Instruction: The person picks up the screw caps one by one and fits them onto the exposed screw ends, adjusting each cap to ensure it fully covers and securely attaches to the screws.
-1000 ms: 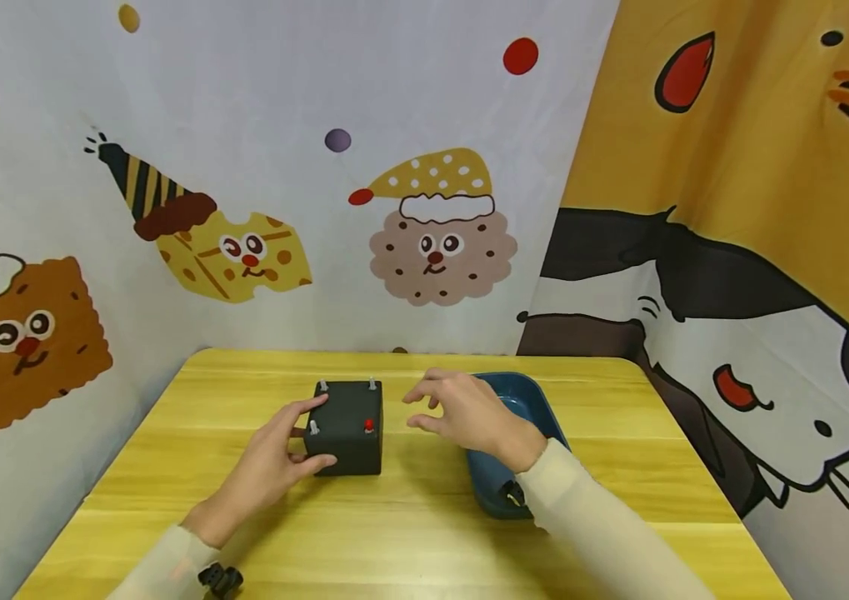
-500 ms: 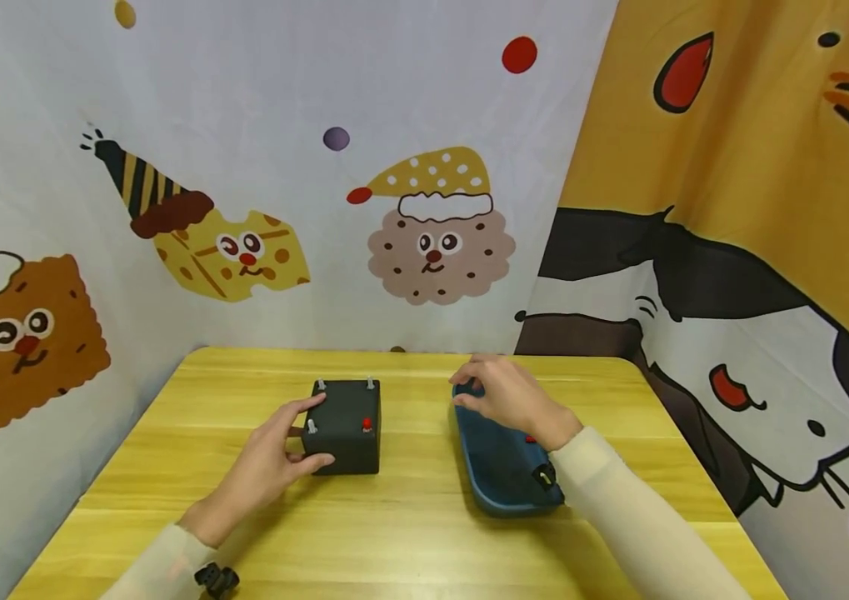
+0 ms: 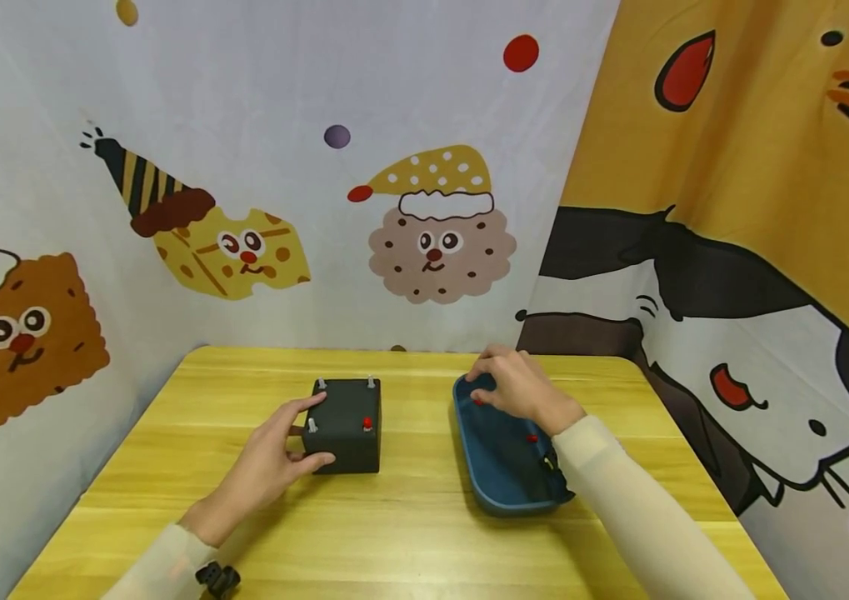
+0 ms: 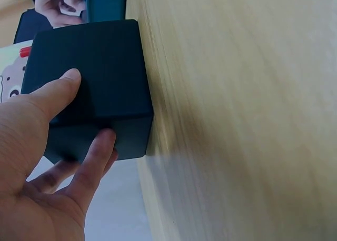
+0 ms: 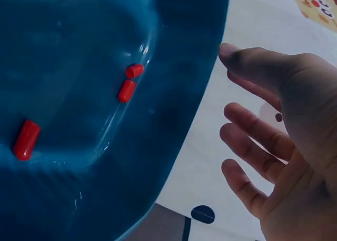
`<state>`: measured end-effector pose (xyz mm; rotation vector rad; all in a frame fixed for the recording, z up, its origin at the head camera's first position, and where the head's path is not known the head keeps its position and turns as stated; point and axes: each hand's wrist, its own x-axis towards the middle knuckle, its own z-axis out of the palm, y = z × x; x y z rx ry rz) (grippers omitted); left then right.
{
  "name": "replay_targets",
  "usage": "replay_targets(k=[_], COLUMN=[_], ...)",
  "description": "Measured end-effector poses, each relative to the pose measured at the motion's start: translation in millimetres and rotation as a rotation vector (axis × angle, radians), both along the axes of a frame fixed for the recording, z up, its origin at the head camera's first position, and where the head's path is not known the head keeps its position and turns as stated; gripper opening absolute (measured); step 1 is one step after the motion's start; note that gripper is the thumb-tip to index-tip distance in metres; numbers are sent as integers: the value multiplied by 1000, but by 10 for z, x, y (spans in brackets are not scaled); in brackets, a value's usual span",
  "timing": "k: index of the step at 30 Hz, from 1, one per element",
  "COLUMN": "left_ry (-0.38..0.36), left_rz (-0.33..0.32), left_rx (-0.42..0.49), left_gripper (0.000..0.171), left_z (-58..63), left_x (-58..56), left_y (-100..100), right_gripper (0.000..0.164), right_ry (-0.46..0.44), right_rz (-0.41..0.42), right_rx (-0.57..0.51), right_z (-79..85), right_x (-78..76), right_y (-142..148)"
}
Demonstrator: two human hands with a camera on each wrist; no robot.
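A black box (image 3: pixel 347 408) stands on the table with small metal posts at its top corners; the front right one wears a red cap (image 3: pixel 367 422). My left hand (image 3: pixel 262 467) holds the box from its left side, thumb on the front face and fingers on the left side. Over the far end of a blue tray (image 3: pixel 495 458) is my right hand (image 3: pixel 525 387), fingers loosely bent with nothing between them. The right wrist view shows small red caps lying in the tray: one large cap (image 5: pixel 26 140) and two near the wall, a cap (image 5: pixel 126 91) touching another cap (image 5: pixel 135 70).
The yellow wood-grain table (image 3: pixel 417 542) carries the box and the tray, with a gap between them. A cartoon-printed curtain (image 3: pixel 424 100) hangs behind the table and along its sides. A black wrist camera (image 3: pixel 217 577) is strapped to the left wrist.
My right hand has moved right from beside the box to over the tray's far end, uncovering red caps inside it. My left hand and the box have stayed put.
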<state>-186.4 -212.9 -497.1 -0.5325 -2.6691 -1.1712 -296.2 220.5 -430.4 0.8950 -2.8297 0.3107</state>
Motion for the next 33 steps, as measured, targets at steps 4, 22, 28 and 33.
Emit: replay_targets(k=[4, 22, 28, 33], left_ry=[1, 13, 22, 23], left_rz=[1, 0, -4, -3], left_rx=[-4, -4, -4, -5], left_gripper=[97, 97, 97, 97], left_z=[11, -27, -12, -8], left_x=[2, 19, 13, 9], left_y=[4, -4, 5, 9], right_gripper=[23, 14, 14, 10], right_ry=[4, -141, -145, -156], right_rz=[-9, -57, -69, -87], right_rx=[31, 138, 184, 193], right_z=[-25, -242, -291, -335], right_x=[-42, -232, -267, -303], right_y=[22, 12, 6, -7])
